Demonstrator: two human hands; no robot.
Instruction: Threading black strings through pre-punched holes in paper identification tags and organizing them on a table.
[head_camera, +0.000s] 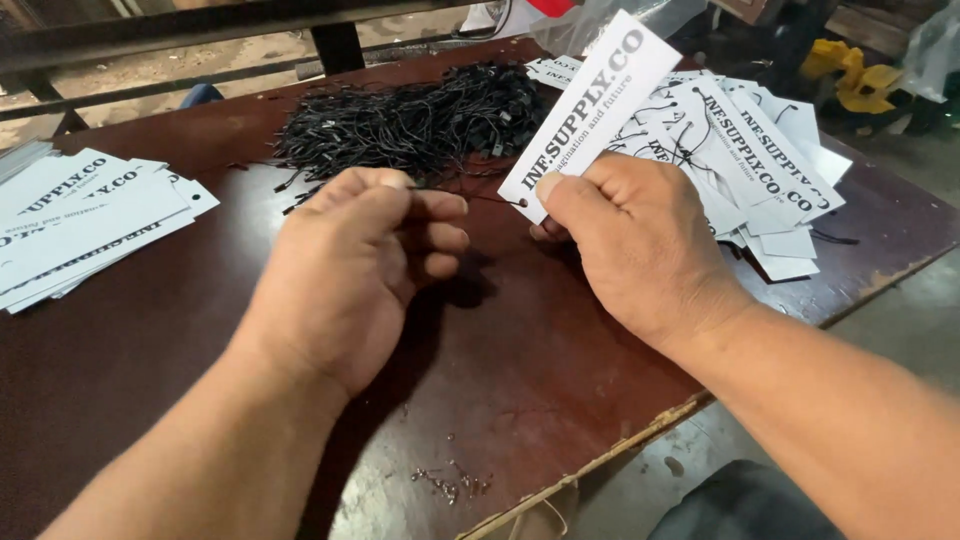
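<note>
While the right hand (630, 240) pinches the lower end of a long white card tag (590, 110) between thumb and fingers, tilting it up and away over a dark brown desk (520, 360), the left hand (365, 260) closes its thumb and forefinger on a thin black string (475, 194) that runs across to the small punched hole near the tag's bottom corner. The left hand's other fingers curl loosely into the palm. Behind both hands, a tangled heap of black strings (420, 120) lies at the middle of the desk. To the right, a loose spread of white tags already strung (750, 170) fans toward the desk's edge, and a neater stack of plain white tags (80, 220) sits at the far left. Small metal scraps (450, 485) dot the worn front edge.
</note>
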